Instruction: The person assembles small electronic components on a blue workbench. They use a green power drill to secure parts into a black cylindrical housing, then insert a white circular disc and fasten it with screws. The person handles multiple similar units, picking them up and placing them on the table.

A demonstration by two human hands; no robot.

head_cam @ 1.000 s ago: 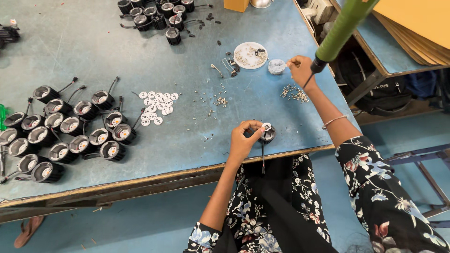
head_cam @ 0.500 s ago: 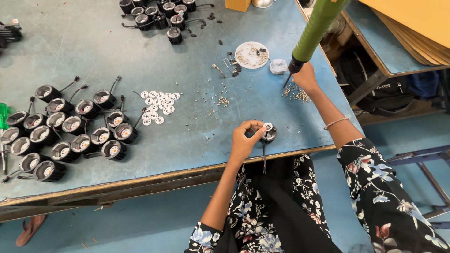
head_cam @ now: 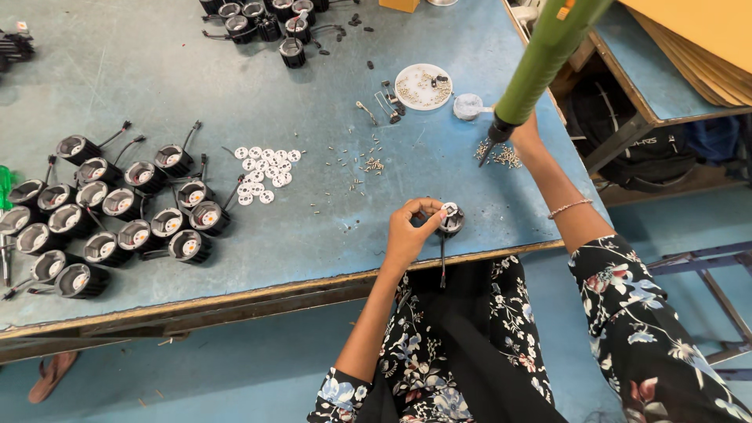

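Spreading across most of the view, the bench carried everything, and its near edge was the first risk: the left hand held a lamp body close to that edge, at about 5 o'clock from the bench's middle, so a loose grip could have let it drop to the floor. A lead hung from it past the edge and might have snagged on clothing.

The driver, green and long, slanted in from 1 o'clock, with the right hand wrapped around its lower end. How tightly those fingers were closed could not be told, as the tool hid them. Its tip rested in the screw pile; a careless sweep there could have scattered screws off the right edge just beside it.

At 9 o'clock the finished lamps stood in rows, well apart from both hands. The discs lay near the middle, and the dish at 12 o'clock from the left hand.

As for the lamp body, it sat just right of the left fingers, which were curled and pinched its rim, thumb below, fingertips above. A white disc showed on top of it, and a tilt might have let that slide off.
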